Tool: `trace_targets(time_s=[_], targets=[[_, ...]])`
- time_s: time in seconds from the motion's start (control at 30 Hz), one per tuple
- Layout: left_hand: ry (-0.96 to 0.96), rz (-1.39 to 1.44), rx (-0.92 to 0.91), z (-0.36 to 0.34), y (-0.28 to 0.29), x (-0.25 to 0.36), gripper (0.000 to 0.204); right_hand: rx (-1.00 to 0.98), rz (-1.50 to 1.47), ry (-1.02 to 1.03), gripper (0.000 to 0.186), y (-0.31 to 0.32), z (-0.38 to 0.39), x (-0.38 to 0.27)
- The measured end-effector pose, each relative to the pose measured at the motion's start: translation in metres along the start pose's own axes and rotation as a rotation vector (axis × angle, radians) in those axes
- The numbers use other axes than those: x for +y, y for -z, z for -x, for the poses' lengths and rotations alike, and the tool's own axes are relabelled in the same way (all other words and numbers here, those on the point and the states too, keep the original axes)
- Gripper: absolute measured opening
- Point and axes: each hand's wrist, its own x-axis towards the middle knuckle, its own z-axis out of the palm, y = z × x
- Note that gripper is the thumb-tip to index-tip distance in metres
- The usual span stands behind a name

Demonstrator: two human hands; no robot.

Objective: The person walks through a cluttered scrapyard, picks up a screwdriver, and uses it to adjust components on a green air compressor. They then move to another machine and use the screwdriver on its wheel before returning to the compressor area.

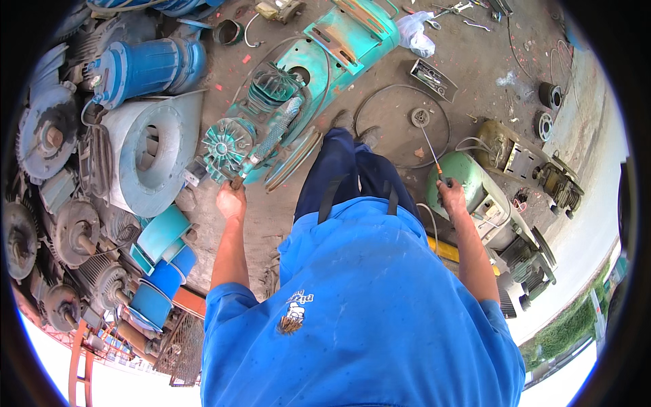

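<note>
The left hand [231,201] grips the green pump [252,139] on the floor. The right hand [451,197] is closed around a screwdriver [431,157]. Its sharp tip could slip and poke.

Both bare forearms stretch forward and down. The left hand [231,201] is closed in a fist; the right hand [451,197] is curled tight, knuckles up.

One head-worn fisheye view, straight down over the person's blue shirt [359,305] toward a workshop floor [475,61].
</note>
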Motion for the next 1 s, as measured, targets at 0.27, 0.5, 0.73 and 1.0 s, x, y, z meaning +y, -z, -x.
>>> trace_targets(time_s=[0.27,0.5,0.73,1.0], targets=[[-0.003,0.013,-0.050,0.003,-0.015,-0.010,0.025,-0.001,0.142,0.159,0.032,0.002,-0.015,-0.072],[0.067,-0.041,0.104,0.042,0.013,0.040,0.047,-0.063,0.486,0.401,0.037,0.015,-0.028,-0.146],[-0.144,0.236,-0.369,0.104,0.061,0.151,0.047,-0.018,0.456,0.425,0.038,0.087,-0.111,-0.104],[-1.281,0.125,0.081,0.177,0.237,0.375,0.023,-0.086,0.517,0.322,0.037,0.121,-0.123,-0.060]])
